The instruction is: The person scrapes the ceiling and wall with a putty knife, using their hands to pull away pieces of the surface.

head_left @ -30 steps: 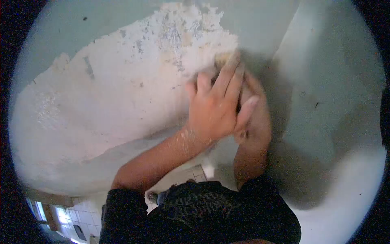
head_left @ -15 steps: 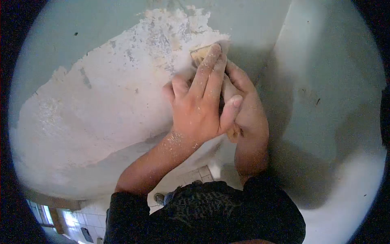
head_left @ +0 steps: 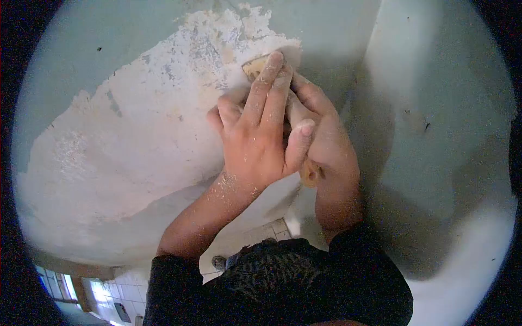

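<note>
Both hands are on a putty knife pressed against the wall, with its yellowish blade (head_left: 254,66) at the upper end of a white plaster patch (head_left: 130,146). My left hand (head_left: 254,138) lies on top, two dusty fingers stretched along the blade and the others curled under. Behind it, my right hand (head_left: 321,114) is wrapped round the handle and partly covered. The handle's butt (head_left: 310,174), which has a hole, sticks out below. White dust clings to my left fingers and wrist.
Pale green wall (head_left: 70,60) surrounds the rough-edged patch. On the right, an inside corner meets another green wall (head_left: 435,108). Far below are a tiled floor (head_left: 122,290), a shoe (head_left: 218,263) and a window (head_left: 57,282) at lower left.
Both hands and the putty knife have shifted slightly left and up in view, staying together in the same grip. The view itself has also moved a little.
</note>
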Tool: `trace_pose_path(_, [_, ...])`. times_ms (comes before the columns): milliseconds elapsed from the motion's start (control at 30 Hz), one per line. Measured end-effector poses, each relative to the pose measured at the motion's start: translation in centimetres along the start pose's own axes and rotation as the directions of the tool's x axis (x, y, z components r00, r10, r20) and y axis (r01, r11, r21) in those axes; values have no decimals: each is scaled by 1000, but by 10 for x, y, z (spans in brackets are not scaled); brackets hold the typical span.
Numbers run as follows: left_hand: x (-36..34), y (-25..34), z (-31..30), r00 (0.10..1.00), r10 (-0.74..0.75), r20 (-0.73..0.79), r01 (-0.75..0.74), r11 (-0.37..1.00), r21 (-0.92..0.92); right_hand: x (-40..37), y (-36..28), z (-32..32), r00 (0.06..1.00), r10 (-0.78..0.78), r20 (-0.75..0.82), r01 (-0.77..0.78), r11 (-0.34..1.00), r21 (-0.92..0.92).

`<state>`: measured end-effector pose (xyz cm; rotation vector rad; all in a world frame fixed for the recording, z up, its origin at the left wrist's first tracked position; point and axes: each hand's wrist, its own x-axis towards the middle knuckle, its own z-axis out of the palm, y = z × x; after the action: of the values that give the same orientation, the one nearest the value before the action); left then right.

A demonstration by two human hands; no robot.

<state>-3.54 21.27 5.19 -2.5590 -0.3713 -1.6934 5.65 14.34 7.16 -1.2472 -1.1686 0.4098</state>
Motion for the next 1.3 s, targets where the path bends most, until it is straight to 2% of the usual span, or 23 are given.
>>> trace_pose_path(33, [0,-2,1,999,24,-35,-23,1000,11,1,3,2,991,-137,1,137,991,-7])
trace_pose_path(167, [-37,-1,6,998,-12,58,8,997,73,-14,36,5,996,-79,50,84,991,-104])
trace_pose_path(233, [-63,0,7,961,-103,259,77,991,107,-33,41,9,954,277,110,-285,956,64])
trace_pose_path(267, [-74,-3,5,957,-101,272,68,990,127,-43,48,10,954,275,119,-286,954,89])
trace_pose_path(333, [-92,-9,5,922,-118,369,109,993,46,-56,76,11,871,477,117,-476,879,-34])
trace_pose_path(367, [-101,-15,6,919,-114,379,101,993,53,-59,87,14,871,476,119,-477,879,-19])
trace_pose_path(433, [-117,-24,-5,918,-104,382,127,991,-34,-69,100,19,803,516,299,-525,849,-58])
trace_pose_path(467, [-127,-23,-10,914,-103,393,129,991,-40,-77,105,21,799,525,294,-535,843,-53])
trace_pose_path(533, [-137,-12,-23,884,-194,425,233,972,-40,-88,99,22,775,438,456,-480,877,-26])
trace_pose_path(633, [-172,-21,-24,883,-285,373,304,953,9,-90,104,42,702,515,492,-541,835,-103])
trace_pose_path(667, [-185,-17,-20,862,-325,388,341,940,31,-95,134,43,690,475,546,-457,871,-180])
trace_pose_path(700, [-195,-15,6,832,-386,398,388,918,81,-88,165,31,640,484,597,-481,858,-179])
trace_pose_path(767, [-211,-40,-12,831,-426,357,424,901,87,-78,175,68,696,358,623,-166,924,-345])
trace_pose_path(900, [-285,-91,-8,732,-590,341,548,807,220,-70,248,106,387,408,827,-347,895,-279])
trace_pose_path(967, [-298,-108,-18,655,-723,219,660,689,299,-61,283,118,73,586,807,-502,721,-478])
trace_pose_path(1000, [-303,-114,-26,607,-784,126,719,610,334,-61,290,130,14,583,813,-470,721,-509])
trace_pose_path(1033, [-312,-120,-34,569,-818,84,754,560,344,-63,296,137,99,572,815,-420,766,-487])
trace_pose_path(1067, [-324,-122,-44,472,-878,74,807,464,366,-67,299,143,182,554,813,-374,803,-463])
trace_pose_path(1100, [-334,-120,-51,367,-928,68,849,364,382,-68,302,148,125,562,817,-361,793,-491])
trace_pose_path(1133, [-322,-104,-72,327,-944,40,870,317,376,-66,278,150,98,559,824,-323,801,-505])
trace_pose_path(1200, [-287,-62,-70,-148,-966,212,976,-108,189,-54,233,115,43,562,826,-229,810,-540])
trace_pose_path(1233, [-289,-59,-69,-175,-964,200,974,-139,179,-51,223,116,12,567,824,-218,805,-551])
trace_pose_path(1300, [-299,-57,-71,-99,-940,325,994,-82,66,-52,211,125,68,526,848,-148,846,-513])
